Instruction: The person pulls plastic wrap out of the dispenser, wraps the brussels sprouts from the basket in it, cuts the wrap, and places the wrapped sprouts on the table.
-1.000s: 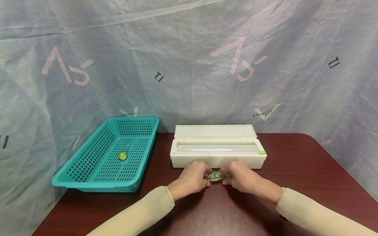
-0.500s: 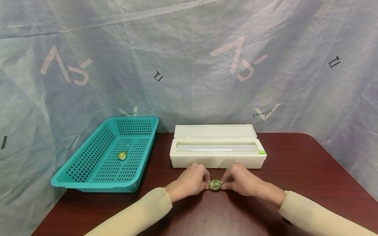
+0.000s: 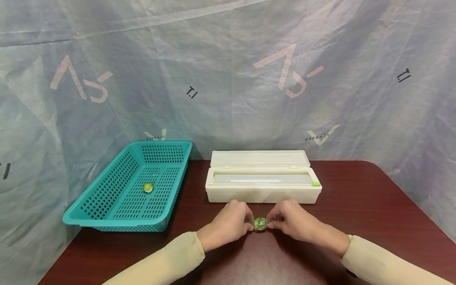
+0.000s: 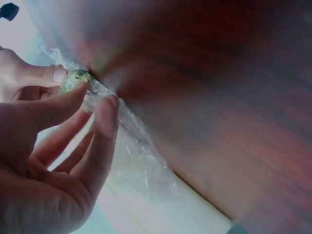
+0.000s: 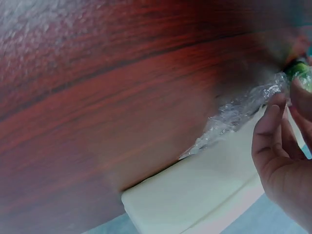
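A small round green vegetable (image 3: 261, 224), wrapped in clear cling film, is between the two hands in front of the white box. My left hand (image 3: 231, 222) pinches the film at the vegetable's left side with thumb and fingertips. On the other side, my right hand (image 3: 297, 222) pinches the film likewise. Seen from the left wrist, a crumpled tail of cling film (image 4: 141, 151) trails from the left fingertips. Another twisted tail of film (image 5: 224, 119) stretches away from the right fingers in the right wrist view.
Just behind the hands stands a long white cling film dispenser (image 3: 263, 195), its lid (image 3: 260, 158) raised, a roll inside and a green slider (image 3: 316, 183) at the right. To the left, a teal basket (image 3: 114, 224) contains one similar green piece (image 3: 147, 187). A grey curtain hangs behind.
Both hands and the wrapped vegetable have come slightly towards me, away from the dispenser. The fingertips have shifted in close to the vegetable's sides, and less film shows between them.
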The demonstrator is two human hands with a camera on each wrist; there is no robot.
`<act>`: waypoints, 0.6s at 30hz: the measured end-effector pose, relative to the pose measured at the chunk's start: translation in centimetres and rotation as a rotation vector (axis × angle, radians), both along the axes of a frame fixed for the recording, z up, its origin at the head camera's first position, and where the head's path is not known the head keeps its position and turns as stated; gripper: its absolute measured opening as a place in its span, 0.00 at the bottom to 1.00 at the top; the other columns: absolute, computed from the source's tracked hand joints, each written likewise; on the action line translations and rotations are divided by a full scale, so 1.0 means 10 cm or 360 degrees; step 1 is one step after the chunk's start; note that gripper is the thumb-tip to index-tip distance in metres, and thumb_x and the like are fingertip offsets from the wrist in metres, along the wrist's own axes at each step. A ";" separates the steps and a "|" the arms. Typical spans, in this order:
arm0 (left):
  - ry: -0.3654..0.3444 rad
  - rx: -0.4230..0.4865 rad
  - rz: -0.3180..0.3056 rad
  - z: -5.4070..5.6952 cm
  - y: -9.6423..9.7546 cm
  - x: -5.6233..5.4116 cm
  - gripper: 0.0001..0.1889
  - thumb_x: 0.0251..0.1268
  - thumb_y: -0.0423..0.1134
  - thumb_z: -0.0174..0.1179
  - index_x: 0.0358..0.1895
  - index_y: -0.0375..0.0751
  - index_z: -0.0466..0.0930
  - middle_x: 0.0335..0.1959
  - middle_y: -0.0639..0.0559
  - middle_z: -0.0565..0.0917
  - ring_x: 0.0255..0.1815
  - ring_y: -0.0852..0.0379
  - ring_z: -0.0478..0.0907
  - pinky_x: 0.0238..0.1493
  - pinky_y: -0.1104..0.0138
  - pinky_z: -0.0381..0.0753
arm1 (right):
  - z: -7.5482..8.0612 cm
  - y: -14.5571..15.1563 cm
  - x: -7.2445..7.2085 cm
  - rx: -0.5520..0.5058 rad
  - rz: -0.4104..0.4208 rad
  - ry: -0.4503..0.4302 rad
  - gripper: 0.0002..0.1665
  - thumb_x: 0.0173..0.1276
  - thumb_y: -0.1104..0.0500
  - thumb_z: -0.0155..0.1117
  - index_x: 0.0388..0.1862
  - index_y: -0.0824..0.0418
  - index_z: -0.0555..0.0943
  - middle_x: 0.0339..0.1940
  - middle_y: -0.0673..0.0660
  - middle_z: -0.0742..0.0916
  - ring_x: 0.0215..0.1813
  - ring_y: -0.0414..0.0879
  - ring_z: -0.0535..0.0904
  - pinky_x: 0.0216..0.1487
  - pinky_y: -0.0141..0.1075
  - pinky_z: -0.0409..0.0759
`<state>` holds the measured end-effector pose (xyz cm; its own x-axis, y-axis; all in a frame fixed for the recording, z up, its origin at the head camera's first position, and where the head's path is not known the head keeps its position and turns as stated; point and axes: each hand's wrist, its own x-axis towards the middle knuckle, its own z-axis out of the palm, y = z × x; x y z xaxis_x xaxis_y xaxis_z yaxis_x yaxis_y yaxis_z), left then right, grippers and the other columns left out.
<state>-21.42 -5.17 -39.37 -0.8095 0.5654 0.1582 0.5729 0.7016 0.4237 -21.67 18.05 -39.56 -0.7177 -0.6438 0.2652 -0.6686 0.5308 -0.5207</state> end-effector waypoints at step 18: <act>0.0017 -0.0167 0.0043 -0.02 0.07 -0.06 0.10 0.52 0.36 0.83 0.23 0.48 0.89 0.21 0.63 0.84 0.23 0.68 0.77 0.24 0.72 0.76 | -0.09 -0.01 -0.01 0.0080 0.0069 0.0097 0.07 0.60 0.68 0.80 0.34 0.57 0.93 0.30 0.43 0.85 0.34 0.35 0.79 0.33 0.30 0.79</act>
<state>-22.04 -4.44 -39.61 -0.8231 0.5576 0.1081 0.5575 0.7570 0.3408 -21.78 17.90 -40.46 -0.6725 -0.6874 0.2744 -0.7212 0.5252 -0.4518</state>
